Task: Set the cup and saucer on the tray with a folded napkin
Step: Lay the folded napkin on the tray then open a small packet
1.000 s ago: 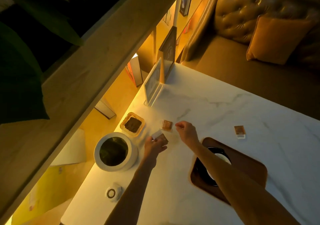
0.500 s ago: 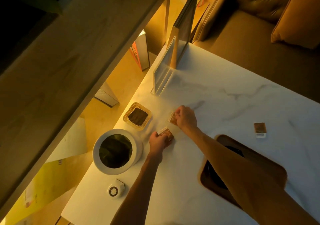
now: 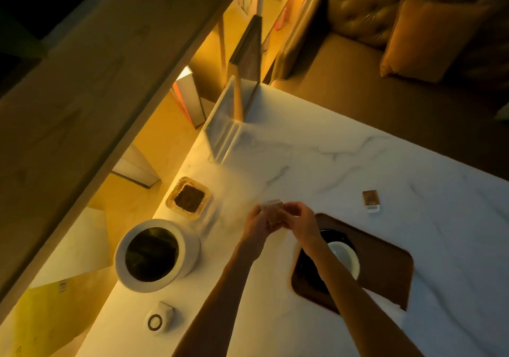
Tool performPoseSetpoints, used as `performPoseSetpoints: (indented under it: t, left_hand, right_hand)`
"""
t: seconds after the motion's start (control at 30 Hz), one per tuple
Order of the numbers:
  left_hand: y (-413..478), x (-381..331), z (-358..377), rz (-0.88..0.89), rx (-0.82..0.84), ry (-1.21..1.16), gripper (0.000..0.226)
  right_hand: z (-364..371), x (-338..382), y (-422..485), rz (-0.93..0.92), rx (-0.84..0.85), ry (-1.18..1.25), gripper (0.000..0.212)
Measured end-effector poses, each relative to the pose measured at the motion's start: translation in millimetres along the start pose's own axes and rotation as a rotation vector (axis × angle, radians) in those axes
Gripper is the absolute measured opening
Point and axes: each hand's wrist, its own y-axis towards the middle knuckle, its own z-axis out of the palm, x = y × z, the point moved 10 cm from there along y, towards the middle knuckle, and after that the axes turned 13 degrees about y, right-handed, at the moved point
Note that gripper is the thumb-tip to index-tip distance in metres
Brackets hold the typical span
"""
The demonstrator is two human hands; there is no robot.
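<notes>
A dark brown tray (image 3: 385,257) lies on the white marble table (image 3: 330,164). On it sits a black saucer (image 3: 308,268) carrying a white cup (image 3: 345,259), partly hidden by my right forearm. Just beyond the tray's far left corner, my left hand (image 3: 257,226) and my right hand (image 3: 298,220) meet above the table. Both hold small brown packets (image 3: 274,212) pressed together between the fingers. I see no folded napkin.
A third small packet (image 3: 371,201) lies on the table to the right. A glass dish of brown packets (image 3: 188,198), a white round container (image 3: 154,254) and a small round device (image 3: 158,319) line the left edge. Upright frames (image 3: 228,125) stand at the far corner.
Each hand picked one packet up off the table, and the two hands came together above it. The camera shifted, so the cup shows again on the tray.
</notes>
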Motion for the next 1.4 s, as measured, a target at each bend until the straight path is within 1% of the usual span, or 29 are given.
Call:
performPoseSetpoints:
  t: [0.1, 0.2, 0.3, 0.37, 0.47, 0.53, 0.6, 0.7, 0.8, 0.87, 1.0, 1.1, 1.17, 1.23, 1.3, 1.33, 1.37, 1.4]
  left_hand:
    - [6.6, -3.9, 38.8, 0.021, 0.045, 0.178, 0.033]
    - [22.2, -1.4, 78.9, 0.012, 0.074, 0.275, 0.030]
    - [41.3, 4.6, 117.4, -0.003, 0.101, 0.314, 0.025]
    - [56.7, 12.9, 134.8, -0.040, 0.082, 0.353, 0.019]
    - [82.5, 19.8, 148.9, -0.082, 0.036, 0.421, 0.013]
    - [97.3, 20.8, 152.1, -0.104, 0.009, 0.445, 0.013]
    - [108.9, 21.9, 152.3, -0.130, -0.012, 0.452, 0.013]
    - [121.9, 28.3, 152.2, -0.175, -0.022, 0.454, 0.016]
    - [127.2, 33.5, 151.0, -0.199, -0.035, 0.440, 0.014]
    - [124.7, 34.1, 151.1, -0.208, -0.038, 0.420, 0.015]
    - [107.7, 28.9, 151.9, -0.221, -0.046, 0.387, 0.020]
    - [89.9, 18.4, 146.6, -0.233, -0.038, 0.364, 0.017]
    - [76.9, 9.0, 143.4, -0.222, 0.003, 0.365, 0.022]
    - [62.8, -2.3, 135.8, -0.214, 0.000, 0.359, 0.020]
    - [47.5, -14.2, 129.8, -0.206, 0.004, 0.343, 0.013]
    - [38.1, -22.2, 129.4, -0.195, 0.024, 0.335, 0.013]
    - [32.3, -28.3, 130.7, -0.188, 0.049, 0.329, 0.015]
    - [26.2, -34.4, 133.1, -0.187, 0.073, 0.317, 0.017]
  right_hand:
    - [-36.7, 11.4, 0.0, -0.013, -0.032, -0.043, 0.028]
    - [-78.5, 19.9, 7.2, 0.015, -0.046, -0.044, 0.031]
    - [-123.1, 34.8, 16.1, -0.029, -0.097, -0.218, 0.026]
    - [-157.6, 44.9, 23.0, -0.078, -0.199, -0.313, 0.020]
    - [-213.2, 61.1, 31.5, -0.135, -0.454, -0.425, 0.019]
    - [-241.1, 59.6, 39.2, -0.083, -0.575, -0.417, 0.021]
    - [-254.6, 48.2, 49.5, 0.003, -0.608, -0.401, 0.025]
    - [-262.1, 30.5, 61.3, 0.054, -0.613, -0.390, 0.028]
    - [-267.8, 21.6, 66.5, 0.072, -0.632, -0.367, 0.025]
    - [-267.5, 20.2, 66.0, 0.087, -0.631, -0.392, 0.024]
    - [-271.2, 20.0, 54.9, 0.102, -0.680, -0.391, 0.038]
    - [-271.3, 12.0, 53.1, 0.209, -0.599, -0.454, 0.037]
    - [-269.0, 3.1, 45.5, 0.285, -0.527, -0.474, 0.034]
    - [-265.1, 0.9, 33.3, 0.293, -0.519, -0.377, 0.032]
    - [-255.3, 6.6, 21.4, 0.235, -0.505, -0.128, 0.033]
    - [-245.5, 16.2, 13.6, 0.190, -0.466, 0.012, 0.033]
    - [-233.9, 26.8, 9.6, 0.158, -0.391, 0.126, 0.033]
    - [-220.0, 40.5, 6.2, 0.131, -0.282, 0.201, 0.031]
